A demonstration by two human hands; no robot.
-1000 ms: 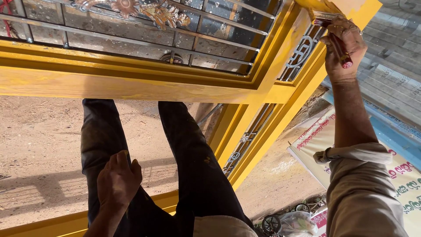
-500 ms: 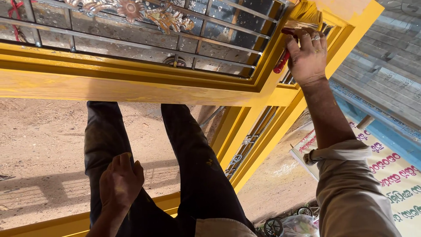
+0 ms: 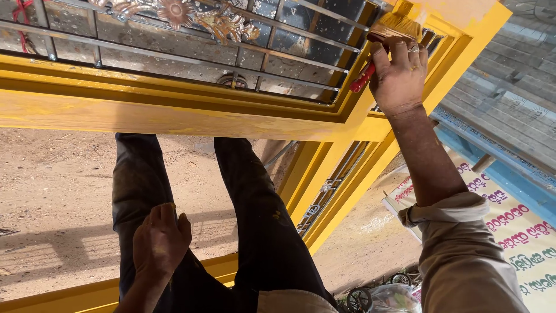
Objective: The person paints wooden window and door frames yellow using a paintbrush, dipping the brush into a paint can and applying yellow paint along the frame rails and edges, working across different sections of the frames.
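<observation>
My right hand [image 3: 398, 75] grips a paintbrush [image 3: 387, 36] with a red handle and yellow-loaded bristles, held against the upper right corner of a yellow-painted wooden window frame [image 3: 174, 116]. The frame holds a metal grille [image 3: 191, 46] with an ornamental flower at the top. My left hand [image 3: 159, 240] rests flat on my left thigh, fingers together, holding nothing. My legs in dark trousers [image 3: 255, 214] stand in the frame's opening.
Sandy ground [image 3: 52, 191] lies below the frame. A printed banner sheet [image 3: 515, 232] with pink lettering lies at the right, beside a blue edge. A plastic bag and small wheels [image 3: 376, 298] sit near the bottom. Grey corrugated sheeting [image 3: 515, 104] is at the far right.
My right hand with the brush has moved left and down along the frame's upper corner. My left hand has stayed on my thigh.
</observation>
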